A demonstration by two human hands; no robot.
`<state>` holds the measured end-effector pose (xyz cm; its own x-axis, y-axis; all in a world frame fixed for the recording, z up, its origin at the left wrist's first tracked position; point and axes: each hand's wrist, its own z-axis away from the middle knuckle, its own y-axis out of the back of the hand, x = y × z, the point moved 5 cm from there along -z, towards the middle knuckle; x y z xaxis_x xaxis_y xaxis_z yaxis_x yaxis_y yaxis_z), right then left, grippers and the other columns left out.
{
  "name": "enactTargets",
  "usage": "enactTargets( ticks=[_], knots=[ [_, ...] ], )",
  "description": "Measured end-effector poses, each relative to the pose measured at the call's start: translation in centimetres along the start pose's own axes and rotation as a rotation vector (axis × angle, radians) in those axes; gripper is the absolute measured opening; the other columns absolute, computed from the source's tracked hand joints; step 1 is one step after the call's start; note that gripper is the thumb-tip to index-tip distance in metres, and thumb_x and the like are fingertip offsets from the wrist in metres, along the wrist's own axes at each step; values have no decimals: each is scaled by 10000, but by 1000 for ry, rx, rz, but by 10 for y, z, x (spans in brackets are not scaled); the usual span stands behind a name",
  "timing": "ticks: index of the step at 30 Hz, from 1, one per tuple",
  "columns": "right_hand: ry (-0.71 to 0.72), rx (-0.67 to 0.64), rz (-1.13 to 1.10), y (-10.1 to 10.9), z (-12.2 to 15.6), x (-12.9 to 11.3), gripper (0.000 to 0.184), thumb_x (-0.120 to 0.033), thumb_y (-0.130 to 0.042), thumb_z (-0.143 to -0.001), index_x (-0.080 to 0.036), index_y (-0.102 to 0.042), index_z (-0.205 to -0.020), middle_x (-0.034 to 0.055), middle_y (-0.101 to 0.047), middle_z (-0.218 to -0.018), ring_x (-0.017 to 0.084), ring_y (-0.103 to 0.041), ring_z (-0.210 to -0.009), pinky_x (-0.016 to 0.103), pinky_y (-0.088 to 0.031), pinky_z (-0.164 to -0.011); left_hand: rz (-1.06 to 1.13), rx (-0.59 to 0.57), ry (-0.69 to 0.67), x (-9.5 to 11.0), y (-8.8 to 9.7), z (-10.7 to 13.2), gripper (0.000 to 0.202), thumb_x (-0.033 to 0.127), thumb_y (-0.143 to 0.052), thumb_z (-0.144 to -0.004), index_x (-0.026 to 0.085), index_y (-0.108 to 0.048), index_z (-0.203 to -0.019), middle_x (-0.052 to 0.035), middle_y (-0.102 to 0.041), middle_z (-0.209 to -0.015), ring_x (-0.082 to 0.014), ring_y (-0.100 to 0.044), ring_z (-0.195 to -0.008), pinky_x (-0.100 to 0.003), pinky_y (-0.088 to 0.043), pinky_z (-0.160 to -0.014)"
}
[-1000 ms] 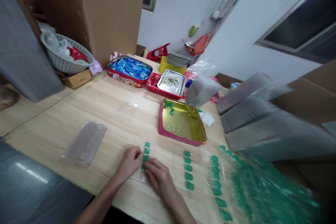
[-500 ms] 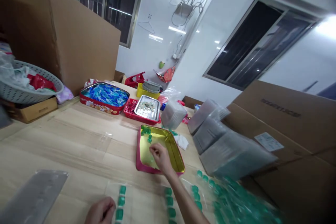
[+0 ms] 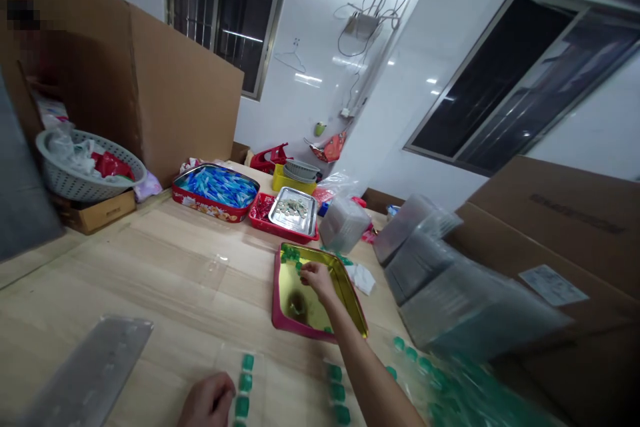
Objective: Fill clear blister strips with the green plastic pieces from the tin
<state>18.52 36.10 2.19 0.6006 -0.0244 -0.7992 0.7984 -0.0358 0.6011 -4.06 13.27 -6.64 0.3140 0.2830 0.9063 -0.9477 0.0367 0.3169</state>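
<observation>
My right hand (image 3: 317, 277) reaches into a gold-lined tin tray (image 3: 319, 312) with a red outer wall. Its thumb and fingers are pinched together at a small translucent green piece (image 3: 299, 267). A few more green pieces (image 3: 289, 253) lie in the tray's far left corner. My left hand (image 3: 207, 401) is curled closed at the near edge, beside a clear plastic sheet (image 3: 227, 359) that carries a row of green blocks (image 3: 245, 382). What its fingers hold, if anything, is hidden. Another row of green blocks (image 3: 338, 392) lies left of my right forearm.
Beyond the tray stand a red basket (image 3: 290, 235) under a metal tray (image 3: 300, 220) of small pieces, and a tin (image 3: 217, 190) of blue items. Stacked clear plastic containers (image 3: 450, 287) and a cardboard box (image 3: 565, 227) border the right. A grey plastic sleeve (image 3: 95, 370) lies left.
My right hand has moved farther into the tray, up to the green piece near the far left corner. My left hand stays curled beside the sheet. The camera view has shifted slightly.
</observation>
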Motion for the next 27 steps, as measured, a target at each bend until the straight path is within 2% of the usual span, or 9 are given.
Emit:
enactTargets(
  ticks=[3,5,7,10,13,16,20,27],
  knots=[
    [42,-49,-149,6,53,-3,279,-346,-646,-723,-107,-668,-865,77,-696,-772,169,-640,-665,284,-509,-627,57,-63,61,7,-1,7,257,411,-387,-723,203,-458,-590,65,-394,-429,-90,-375,-332,-196,-284,-347],
    [45,-98,-228,1,101,-2,313,-365,-671,-689,-143,-671,-909,67,-702,-828,175,-642,-722,295,-509,-668,61,-49,27,13,3,10,245,374,-399,-729,194,-449,-570,66,-400,-416,-83,-397,-331,-180,-277,-346],
    [65,-187,-307,-14,153,-4,287,-355,-699,-664,-171,-686,-884,55,-703,-832,183,-638,-745,303,-507,-689,65,-61,-18,16,6,10,209,308,-397,-737,178,-481,-596,60,-441,-430,-80,-425,-331,-173,-282,-349],
    [149,-336,-346,-41,223,-13,157,-276,-703,-680,-190,-704,-812,45,-702,-795,182,-631,-721,302,-506,-693,75,-72,17,10,8,10,192,263,-391,-746,162,-526,-653,61,-462,-447,-74,-445,-335,-167,-292,-356],
    [247,-379,-258,-62,268,-21,99,-183,-647,-728,-193,-698,-812,48,-697,-804,179,-628,-735,284,-504,-696,77,-70,24,5,9,11,190,246,-396,-751,153,-547,-683,57,-475,-455,-75,-463,-344,-166,-297,-360],
    [387,-340,-177,-74,285,-26,125,-145,-577,-776,-188,-678,-837,64,-680,-837,181,-624,-787,270,-497,-704,76,-61,11,5,9,12,188,234,-391,-754,151,-549,-693,58,-479,-453,-72,-460,-335,-164,-294,-353],
    [516,-309,-118,-79,287,-30,134,-151,-534,-816,-183,-658,-857,78,-661,-857,174,-619,-783,265,-494,-685,71,-50,3,2,8,10,180,226,-387,-754,159,-539,-687,64,-478,-453,-68,-457,-324,-160,-299,-343],
    [464,-232,-213,-79,284,-25,86,-182,-562,-823,-184,-633,-776,66,-649,-806,173,-622,-761,271,-506,-683,67,-52,-8,0,8,9,176,230,-392,-751,169,-538,-676,64,-487,-445,-78,-468,-321,-169,-309,-338]
  ],
)
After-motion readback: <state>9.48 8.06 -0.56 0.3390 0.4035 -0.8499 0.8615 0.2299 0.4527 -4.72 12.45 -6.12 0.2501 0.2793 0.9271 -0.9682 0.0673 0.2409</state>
